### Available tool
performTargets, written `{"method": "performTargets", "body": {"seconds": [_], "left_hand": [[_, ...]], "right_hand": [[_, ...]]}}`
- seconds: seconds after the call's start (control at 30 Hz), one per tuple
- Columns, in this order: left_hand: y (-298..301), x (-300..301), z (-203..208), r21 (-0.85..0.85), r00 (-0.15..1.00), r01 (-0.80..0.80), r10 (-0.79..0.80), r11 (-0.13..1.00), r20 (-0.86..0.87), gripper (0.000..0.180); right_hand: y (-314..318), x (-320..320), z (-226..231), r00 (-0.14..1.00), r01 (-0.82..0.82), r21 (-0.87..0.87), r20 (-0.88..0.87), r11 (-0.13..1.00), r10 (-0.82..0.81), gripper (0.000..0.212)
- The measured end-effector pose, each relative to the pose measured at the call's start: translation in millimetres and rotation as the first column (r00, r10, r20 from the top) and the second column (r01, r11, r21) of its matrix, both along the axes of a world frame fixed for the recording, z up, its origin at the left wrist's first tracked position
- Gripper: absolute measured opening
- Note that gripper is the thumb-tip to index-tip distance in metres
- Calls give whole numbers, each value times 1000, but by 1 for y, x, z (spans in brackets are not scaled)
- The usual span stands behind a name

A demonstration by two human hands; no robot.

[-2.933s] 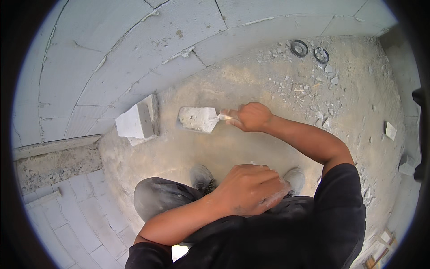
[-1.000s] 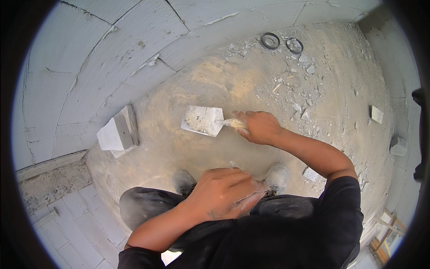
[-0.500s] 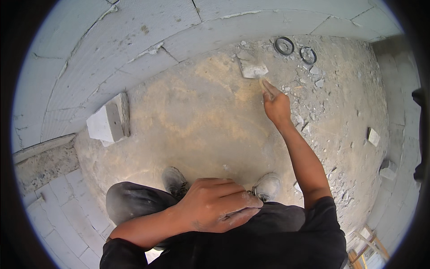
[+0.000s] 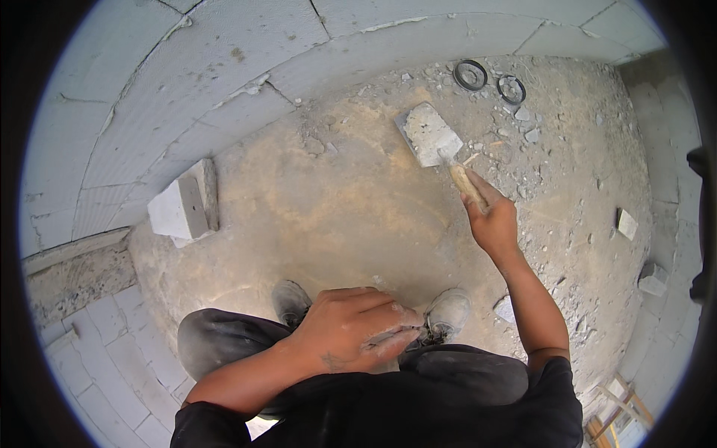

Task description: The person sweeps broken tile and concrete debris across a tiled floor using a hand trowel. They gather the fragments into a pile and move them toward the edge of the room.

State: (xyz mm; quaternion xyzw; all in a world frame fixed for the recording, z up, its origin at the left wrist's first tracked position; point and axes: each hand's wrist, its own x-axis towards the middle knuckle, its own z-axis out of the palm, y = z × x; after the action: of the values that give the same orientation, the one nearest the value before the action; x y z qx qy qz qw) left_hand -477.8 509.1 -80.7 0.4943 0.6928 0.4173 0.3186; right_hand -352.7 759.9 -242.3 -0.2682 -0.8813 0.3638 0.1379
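Note:
The wooden handle of a trowel [image 4: 431, 137] is gripped in my right hand [image 4: 494, 222], out ahead and to the right over the dusty floor. Its squarish metal blade carries dried pale mortar and points up and left. My left hand [image 4: 358, 328] is held close to my body, above the gap between my knees. Its fingers are curled and pressed together, dusted with grey powder. Whatever they hold, if anything, is hidden beneath the hand.
A pale block wall [image 4: 358, 56] curves across the far side. Two black rings [image 4: 470, 75] lie near it among rubble. A white block [image 4: 179, 209] sits against the wall at left. Stone chips [image 4: 627, 224] are scattered at right. My shoes [image 4: 448, 312] stand on the floor.
My right hand has drawn back toward me and slightly right, bringing the trowel with it; its blade now shows more fully. The left hand has shifted slightly left.

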Motion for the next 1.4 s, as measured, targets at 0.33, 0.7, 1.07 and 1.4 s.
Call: {"method": "performTargets", "body": {"seconds": [0.33,0.7,1.07,1.4], "left_hand": [[7,-2,-1,58,998,57,-57,997,7,18],[-12,6,12,59,994,40,-34,997,-103,23],[-12,4,14,133,991,25,-7,991,-136,18],[-22,-11,10,179,992,-59,78,982,-101,14]], "right_hand": [[-9,-112,-42,920,233,-177,359,956,-157,43],[13,-51,15,999,36,-87,35,996,-33,43],[91,-140,112,909,-306,777,66,550,411,32],[62,-268,7,578,79,-430,-715,900,-393,18]]}}
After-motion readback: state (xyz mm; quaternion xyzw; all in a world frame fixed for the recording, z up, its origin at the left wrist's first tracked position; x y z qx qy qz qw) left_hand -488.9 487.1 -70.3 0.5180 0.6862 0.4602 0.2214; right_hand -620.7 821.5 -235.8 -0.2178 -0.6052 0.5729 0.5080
